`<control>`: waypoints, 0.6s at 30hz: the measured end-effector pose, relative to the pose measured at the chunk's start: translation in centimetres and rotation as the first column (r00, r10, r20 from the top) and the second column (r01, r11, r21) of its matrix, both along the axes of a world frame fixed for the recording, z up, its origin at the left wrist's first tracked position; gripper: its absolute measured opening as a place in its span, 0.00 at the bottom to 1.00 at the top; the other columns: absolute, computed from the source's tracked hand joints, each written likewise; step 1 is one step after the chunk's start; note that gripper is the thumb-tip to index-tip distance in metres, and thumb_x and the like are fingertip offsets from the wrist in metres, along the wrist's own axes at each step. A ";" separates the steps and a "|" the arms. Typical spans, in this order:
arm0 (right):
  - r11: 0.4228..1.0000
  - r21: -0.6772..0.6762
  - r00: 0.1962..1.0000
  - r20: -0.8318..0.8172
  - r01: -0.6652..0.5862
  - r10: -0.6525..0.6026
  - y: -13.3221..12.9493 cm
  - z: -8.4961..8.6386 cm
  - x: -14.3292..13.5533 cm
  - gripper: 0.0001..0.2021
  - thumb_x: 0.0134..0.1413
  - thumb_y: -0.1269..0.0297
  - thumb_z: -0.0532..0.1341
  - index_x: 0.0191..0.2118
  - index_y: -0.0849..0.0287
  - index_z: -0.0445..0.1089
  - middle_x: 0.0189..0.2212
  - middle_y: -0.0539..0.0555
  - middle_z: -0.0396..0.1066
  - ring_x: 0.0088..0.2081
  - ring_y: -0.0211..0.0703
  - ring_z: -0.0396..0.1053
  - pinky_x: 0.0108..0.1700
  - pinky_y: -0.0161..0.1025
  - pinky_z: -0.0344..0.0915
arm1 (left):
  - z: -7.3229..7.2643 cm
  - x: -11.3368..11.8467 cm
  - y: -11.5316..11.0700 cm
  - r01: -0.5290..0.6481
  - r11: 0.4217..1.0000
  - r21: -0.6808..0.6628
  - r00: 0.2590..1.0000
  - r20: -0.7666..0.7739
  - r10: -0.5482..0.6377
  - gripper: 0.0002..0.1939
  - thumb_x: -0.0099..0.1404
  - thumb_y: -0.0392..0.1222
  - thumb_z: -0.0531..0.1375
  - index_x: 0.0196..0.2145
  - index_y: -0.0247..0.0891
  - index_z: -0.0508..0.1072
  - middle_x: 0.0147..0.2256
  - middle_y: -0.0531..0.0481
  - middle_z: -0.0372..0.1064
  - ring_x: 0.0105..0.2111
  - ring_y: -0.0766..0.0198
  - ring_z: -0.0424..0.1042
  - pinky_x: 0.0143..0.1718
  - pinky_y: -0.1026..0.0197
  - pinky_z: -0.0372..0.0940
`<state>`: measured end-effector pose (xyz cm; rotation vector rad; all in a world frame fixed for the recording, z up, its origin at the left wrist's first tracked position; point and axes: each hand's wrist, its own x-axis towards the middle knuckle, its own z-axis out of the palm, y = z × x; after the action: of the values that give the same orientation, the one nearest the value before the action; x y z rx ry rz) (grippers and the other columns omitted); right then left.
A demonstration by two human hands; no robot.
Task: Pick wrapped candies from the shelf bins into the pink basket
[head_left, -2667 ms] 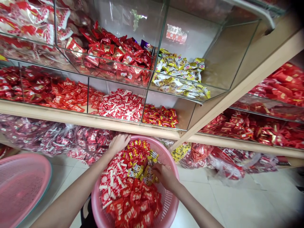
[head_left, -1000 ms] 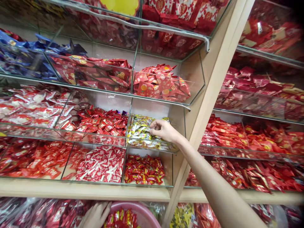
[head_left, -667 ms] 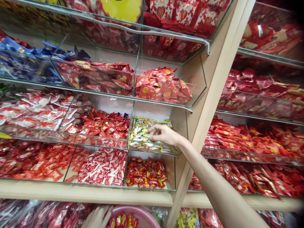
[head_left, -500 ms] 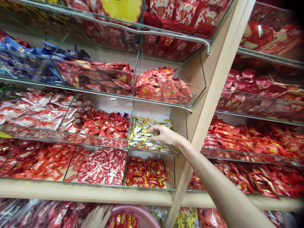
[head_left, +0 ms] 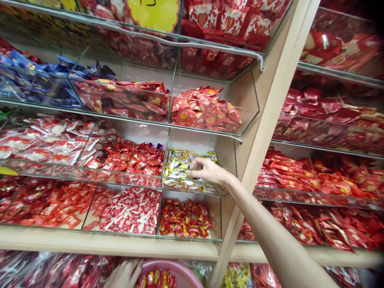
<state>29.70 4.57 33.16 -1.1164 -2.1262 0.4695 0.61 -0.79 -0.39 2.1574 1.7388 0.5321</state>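
Observation:
My right hand [head_left: 207,170] reaches into a clear-fronted shelf bin of small yellow-and-white wrapped candies [head_left: 177,160]. Its thumb and fingers are pinched together down among the wrappers; the candy at the fingertips is mostly hidden. Low in the view, my left hand [head_left: 125,274] lies over the left rim of a pink basin [head_left: 183,272], its fingers bent along the edge and its thumb out of sight. Red-and-yellow wrapped candies [head_left: 157,279] lie inside the basin, which the frame's bottom edge cuts off.
Glass dividers and front panels [head_left: 198,186] separate the bins. Red candies [head_left: 135,160] fill the bin to the left, and red-and-yellow ones [head_left: 186,218] lie below. A slanting wooden post [head_left: 258,148] stands right of my wrist. Bagged goods [head_left: 54,272] sit under the bottom ledge.
My right fingers have drawn closer together among the yellow-and-white candies. The left hand and basin stay nearly in place, while the view has tilted slightly.

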 end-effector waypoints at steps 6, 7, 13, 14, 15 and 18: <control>0.999 0.050 0.999 -0.046 -0.015 0.018 0.4 -0.1 0.2 0.13 0.40 0.58 0.63 0.28 0.62 0.66 0.20 0.45 0.61 0.23 0.32 0.55 0.26 0.32 0.52 | -0.4 -0.3 0.2 0.016 1.000 0.005 1.000 0.014 -0.016 0.20 0.66 0.47 0.43 0.45 0.45 0.71 0.43 0.50 0.71 0.46 0.59 0.68 0.46 0.61 0.60; 0.998 0.066 0.999 -0.053 0.005 -0.002 0.5 -0.1 0.3 0.13 0.39 0.57 0.64 0.29 0.62 0.66 0.20 0.44 0.60 0.22 0.32 0.54 0.25 0.32 0.51 | -0.4 -0.3 0.2 0.017 1.000 0.013 1.000 0.016 -0.017 0.20 0.65 0.47 0.43 0.45 0.45 0.71 0.44 0.50 0.71 0.47 0.58 0.68 0.47 0.61 0.60; 0.999 0.016 0.999 -0.028 -0.034 0.035 0.8 -0.4 0.3 0.15 0.36 0.57 0.65 0.28 0.62 0.66 0.20 0.44 0.59 0.23 0.31 0.53 0.26 0.32 0.50 | -0.5 -0.2 0.1 0.020 1.000 0.024 1.000 0.017 -0.020 0.20 0.66 0.48 0.43 0.43 0.46 0.72 0.43 0.50 0.71 0.46 0.58 0.68 0.47 0.61 0.60; 0.999 0.001 0.999 -0.028 -0.043 0.043 0.9 -0.5 0.3 0.15 0.35 0.58 0.66 0.28 0.62 0.66 0.21 0.44 0.59 0.23 0.31 0.53 0.26 0.32 0.50 | -0.5 -0.2 0.1 0.018 1.000 0.025 1.000 0.012 -0.019 0.20 0.66 0.48 0.42 0.43 0.46 0.72 0.43 0.50 0.71 0.46 0.58 0.68 0.47 0.61 0.60; 0.999 -0.008 0.999 -0.028 -0.045 0.045 0.9 -0.5 0.3 0.14 0.34 0.59 0.66 0.28 0.62 0.66 0.21 0.44 0.59 0.23 0.31 0.53 0.26 0.32 0.51 | -0.6 -0.2 0.1 0.015 1.000 0.026 1.000 0.007 -0.015 0.20 0.66 0.48 0.42 0.43 0.45 0.71 0.43 0.50 0.71 0.47 0.58 0.68 0.47 0.60 0.60; 1.000 -0.002 0.999 -0.035 -0.022 0.022 0.7 -0.4 0.3 0.13 0.35 0.62 0.65 0.29 0.63 0.65 0.21 0.43 0.59 0.23 0.31 0.52 0.26 0.32 0.51 | -0.8 -0.3 0.2 0.006 1.000 0.019 1.000 -0.002 -0.006 0.20 0.66 0.49 0.42 0.43 0.45 0.71 0.43 0.50 0.71 0.46 0.58 0.68 0.48 0.60 0.59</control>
<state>30.01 5.32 32.74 -1.0794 -2.1102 0.4983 0.32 -0.58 -1.18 2.1770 1.7342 0.5474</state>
